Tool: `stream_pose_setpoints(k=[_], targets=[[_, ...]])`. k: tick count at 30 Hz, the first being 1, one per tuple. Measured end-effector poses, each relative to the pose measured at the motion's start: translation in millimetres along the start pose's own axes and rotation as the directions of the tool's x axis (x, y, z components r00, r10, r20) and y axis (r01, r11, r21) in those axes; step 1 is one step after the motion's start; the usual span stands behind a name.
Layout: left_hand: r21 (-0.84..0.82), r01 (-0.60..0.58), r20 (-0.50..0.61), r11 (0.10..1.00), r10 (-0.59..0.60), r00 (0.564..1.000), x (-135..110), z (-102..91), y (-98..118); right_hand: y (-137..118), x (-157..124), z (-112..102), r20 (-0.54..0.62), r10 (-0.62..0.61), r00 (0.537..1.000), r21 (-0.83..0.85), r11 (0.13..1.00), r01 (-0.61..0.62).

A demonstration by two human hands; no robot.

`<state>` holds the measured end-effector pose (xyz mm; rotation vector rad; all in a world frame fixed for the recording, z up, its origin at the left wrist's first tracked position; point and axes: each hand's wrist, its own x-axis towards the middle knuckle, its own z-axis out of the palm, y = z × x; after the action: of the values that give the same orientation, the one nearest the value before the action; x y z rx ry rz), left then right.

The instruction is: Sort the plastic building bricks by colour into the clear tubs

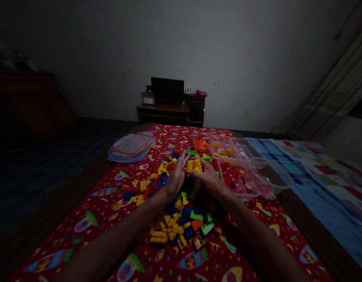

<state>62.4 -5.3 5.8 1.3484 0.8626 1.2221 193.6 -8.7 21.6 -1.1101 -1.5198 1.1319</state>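
A heap of plastic building bricks [181,219] in yellow, blue, red, green and orange lies on a table under a red patterned cloth [110,211]. Both my hands reach into the far side of the heap. My left hand [176,178] has its fingers stretched out and rests against the bricks. My right hand [208,178] faces it, fingers forward. Between the two hands sits a clump of yellow bricks [193,165], touched by both sets of fingertips. Whether either hand grips it is hard to tell.
Clear trays stand at the right: one with red bricks [238,178], one with orange bricks [202,145], one with yellow bricks [223,150]. A clear round bowl [270,174] and stacked lids [130,147] flank them. A low desk with a monitor [167,91] stands by the wall.
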Motion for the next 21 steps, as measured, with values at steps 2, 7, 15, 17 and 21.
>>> stream_pose_setpoints(k=[2,7,15,17,21], targets=[[0.06,-0.076,-0.076,0.995,0.081,0.994,6.7,-10.8,0.6,-3.9,2.5,-15.5,-0.049,-0.016,0.999,-0.06,0.998,0.013],[0.205,-0.13,-0.18,0.97,0.168,0.969,20.7,-39.9,8.6,0.2,30.8,-80.3,-0.265,-0.098,0.959,-0.225,0.974,0.037],[0.322,-0.065,-0.105,0.944,0.104,0.989,25.2,-50.0,16.4,23.6,107.3,-152.2,-0.432,-0.073,0.899,-0.752,0.58,-0.314],[0.329,-0.062,-0.086,0.942,0.095,0.992,24.8,-49.9,18.1,25.3,117.6,-155.0,-0.401,-0.084,0.912,-0.824,0.468,-0.319],[0.372,-0.077,-0.06,0.925,0.107,0.992,25.2,-51.4,20.2,21.7,125.1,-145.8,-0.352,-0.159,0.923,-0.865,0.433,-0.255]])
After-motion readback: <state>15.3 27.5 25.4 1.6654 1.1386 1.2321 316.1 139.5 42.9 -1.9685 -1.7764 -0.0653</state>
